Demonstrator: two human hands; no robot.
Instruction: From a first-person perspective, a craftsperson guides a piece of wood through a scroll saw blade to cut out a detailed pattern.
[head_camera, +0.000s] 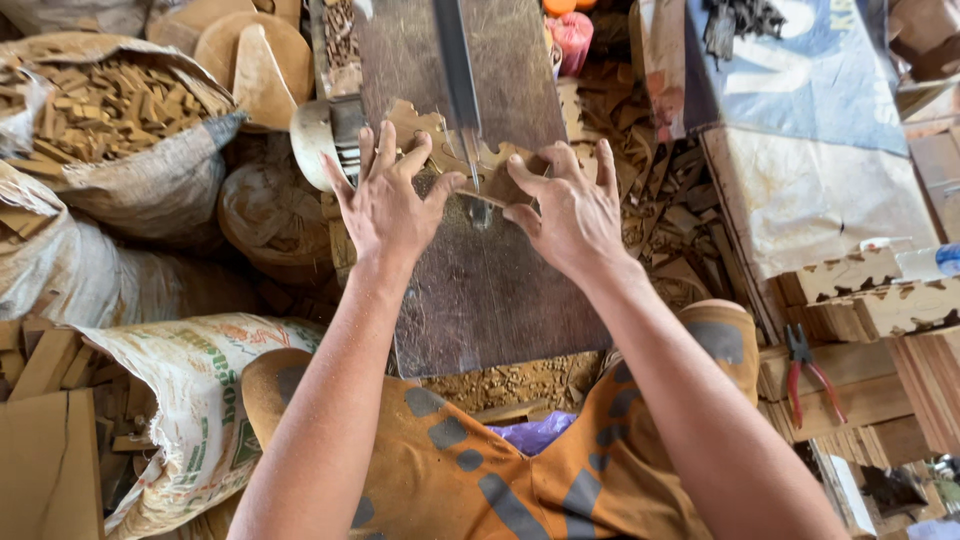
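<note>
Wooden piece (455, 150) pressed flat by left hand (388, 205) and right hand (570, 215) at saw blade (470, 170) | far end of metal table (480, 290) | edge partly scalloped, cutting judged unfinished

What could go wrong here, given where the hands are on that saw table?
1. Both the left hand and right hand press the thin wooden cutout right beside the saw blade; a slip could likely bring fingers onto it.
2. The cutout is thin and fretted, so it may snap or jerk.
3. Sawdust on the metal table could make the piece slide.
</note>
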